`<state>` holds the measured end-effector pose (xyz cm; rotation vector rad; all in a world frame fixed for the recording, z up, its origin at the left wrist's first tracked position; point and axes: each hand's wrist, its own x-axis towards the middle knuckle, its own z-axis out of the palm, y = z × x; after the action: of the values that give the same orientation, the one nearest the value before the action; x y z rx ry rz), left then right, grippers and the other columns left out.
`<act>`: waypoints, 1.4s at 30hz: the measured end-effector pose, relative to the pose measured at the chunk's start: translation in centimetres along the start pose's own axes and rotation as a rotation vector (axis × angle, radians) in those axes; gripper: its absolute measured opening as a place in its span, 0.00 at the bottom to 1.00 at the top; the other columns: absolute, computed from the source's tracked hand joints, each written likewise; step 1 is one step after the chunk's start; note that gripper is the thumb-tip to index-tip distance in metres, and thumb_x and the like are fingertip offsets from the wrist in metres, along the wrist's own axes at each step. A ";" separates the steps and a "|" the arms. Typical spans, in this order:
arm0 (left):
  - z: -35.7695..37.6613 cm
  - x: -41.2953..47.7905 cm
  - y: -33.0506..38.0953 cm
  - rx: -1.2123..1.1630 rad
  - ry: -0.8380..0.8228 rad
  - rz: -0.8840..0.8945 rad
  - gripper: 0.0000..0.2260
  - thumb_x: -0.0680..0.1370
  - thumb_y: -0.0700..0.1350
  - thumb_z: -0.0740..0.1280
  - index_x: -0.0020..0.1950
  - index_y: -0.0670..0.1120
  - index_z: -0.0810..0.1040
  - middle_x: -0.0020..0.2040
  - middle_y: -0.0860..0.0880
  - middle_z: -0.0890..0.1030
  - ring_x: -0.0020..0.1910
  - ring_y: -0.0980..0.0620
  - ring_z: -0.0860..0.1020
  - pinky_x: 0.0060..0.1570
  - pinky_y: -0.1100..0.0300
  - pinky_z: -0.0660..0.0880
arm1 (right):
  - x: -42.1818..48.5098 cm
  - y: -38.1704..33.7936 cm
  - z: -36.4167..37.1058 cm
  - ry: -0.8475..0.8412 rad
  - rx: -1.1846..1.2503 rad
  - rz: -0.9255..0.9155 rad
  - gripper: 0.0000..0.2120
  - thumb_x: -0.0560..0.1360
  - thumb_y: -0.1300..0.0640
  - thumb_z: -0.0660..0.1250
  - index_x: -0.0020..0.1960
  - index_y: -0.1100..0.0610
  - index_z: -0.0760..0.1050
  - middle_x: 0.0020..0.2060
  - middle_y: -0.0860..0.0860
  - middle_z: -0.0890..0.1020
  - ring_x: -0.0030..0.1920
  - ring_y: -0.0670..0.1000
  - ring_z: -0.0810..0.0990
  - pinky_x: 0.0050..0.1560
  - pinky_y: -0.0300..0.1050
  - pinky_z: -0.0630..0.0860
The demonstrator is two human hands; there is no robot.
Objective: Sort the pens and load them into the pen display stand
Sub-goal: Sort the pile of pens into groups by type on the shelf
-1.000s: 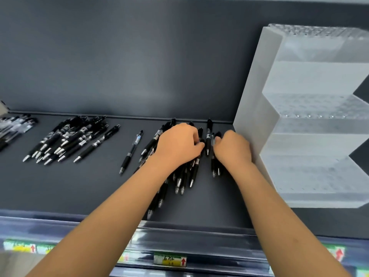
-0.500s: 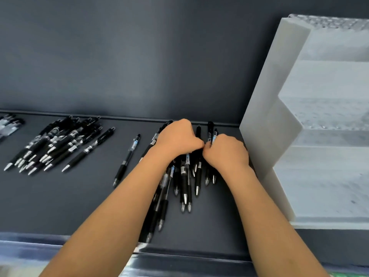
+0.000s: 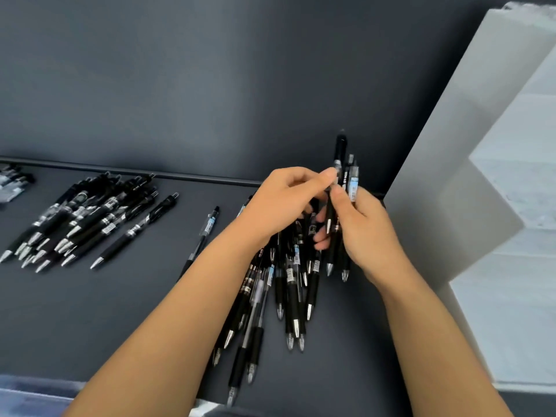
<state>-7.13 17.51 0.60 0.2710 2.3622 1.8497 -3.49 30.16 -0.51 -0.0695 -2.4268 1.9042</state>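
Well, far out to the left of your left hand (image 3: 279, 203), a fanned pile of black plastic click pens (image 3: 90, 218) lies on the dark grey matte shelf (image 3: 120, 311). Their silver tips all point toward you, which reads as a batch already sorted by kind. Beyond it, at the very edge, a few clear-barrelled pens (image 3: 12, 183) sit apart, too blurred to say more. Just left of your left wrist, a single slim pen with a pale blue label (image 3: 207, 230) lies alone, likely set aside as an odd one.

Your left hand is curled, with thumb and forefinger pinching the upper barrel of one pen in the small bunch of black pens (image 3: 340, 152), probably to draw it level with its neighbours or pick it out. Under both hands spreads a loose heap of mixed black and clear pens (image 3: 288, 290), crossing one another, metal tips toward you and some showing small printed labels. This looks like the unsorted stock you are working through.

Your right hand (image 3: 364, 233) has its fingers wrapped round the middle of that bunch, holding it upright above the heap with clicker ends up and tips down. I judge it is carried that way so the pens can go tip-first into holes. Close to the right of this hand rises the tall white stepped plastic display stand (image 3: 451, 176), and no pen shows in the part of it you can see
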 end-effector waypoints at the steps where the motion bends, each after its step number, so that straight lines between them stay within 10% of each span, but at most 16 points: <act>1: 0.0 -0.2 0.2 -0.073 -0.035 0.018 0.16 0.78 0.55 0.66 0.43 0.42 0.80 0.36 0.45 0.79 0.28 0.53 0.74 0.31 0.63 0.70 | -0.4 -0.4 0.3 -0.089 0.139 0.022 0.13 0.83 0.53 0.55 0.48 0.59 0.74 0.33 0.52 0.80 0.28 0.53 0.81 0.31 0.49 0.80; 14: -8.0 -8.1 1.9 -0.255 0.327 0.122 0.11 0.82 0.45 0.59 0.51 0.40 0.77 0.37 0.50 0.83 0.29 0.52 0.80 0.33 0.58 0.78 | -5.3 -5.3 6.6 -0.291 0.312 0.020 0.09 0.77 0.53 0.65 0.50 0.56 0.81 0.37 0.58 0.83 0.28 0.54 0.81 0.25 0.44 0.77; 21: -21.5 -11.1 -3.6 0.082 0.376 0.013 0.15 0.82 0.46 0.55 0.42 0.44 0.77 0.19 0.56 0.66 0.18 0.58 0.63 0.23 0.62 0.59 | -6.8 -6.9 17.1 -0.143 0.385 0.185 0.13 0.77 0.55 0.67 0.51 0.67 0.76 0.33 0.51 0.82 0.24 0.49 0.78 0.23 0.40 0.75; 26: -28.1 -10.9 -7.1 0.522 0.301 0.044 0.14 0.77 0.46 0.55 0.38 0.40 0.74 0.31 0.50 0.77 0.32 0.50 0.73 0.33 0.56 0.67 | -6.8 -7.9 23.0 -0.046 0.642 0.367 0.03 0.75 0.69 0.62 0.47 0.68 0.75 0.42 0.61 0.84 0.36 0.58 0.85 0.33 0.47 0.82; 34: -29.0 -8.7 -7.5 0.768 0.212 0.038 0.06 0.75 0.42 0.61 0.51 0.47 0.74 0.48 0.47 0.81 0.42 0.49 0.74 0.40 0.58 0.72 | -5.1 -7.5 26.0 0.063 0.398 0.305 0.05 0.76 0.69 0.66 0.52 0.68 0.74 0.44 0.59 0.78 0.41 0.54 0.83 0.37 0.46 0.82; 42: -28.0 -8.1 -7.1 1.021 0.232 0.163 0.11 0.75 0.52 0.64 0.53 0.47 0.76 0.42 0.52 0.80 0.44 0.49 0.78 0.38 0.58 0.68 | -2.4 -6.7 25.9 0.134 0.312 0.285 0.11 0.75 0.72 0.65 0.54 0.62 0.70 0.46 0.57 0.75 0.40 0.54 0.79 0.34 0.44 0.83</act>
<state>-5.58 -12.45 0.33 0.3474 3.3233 0.5542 -2.98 3.26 -0.19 -0.5354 -2.0996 2.2864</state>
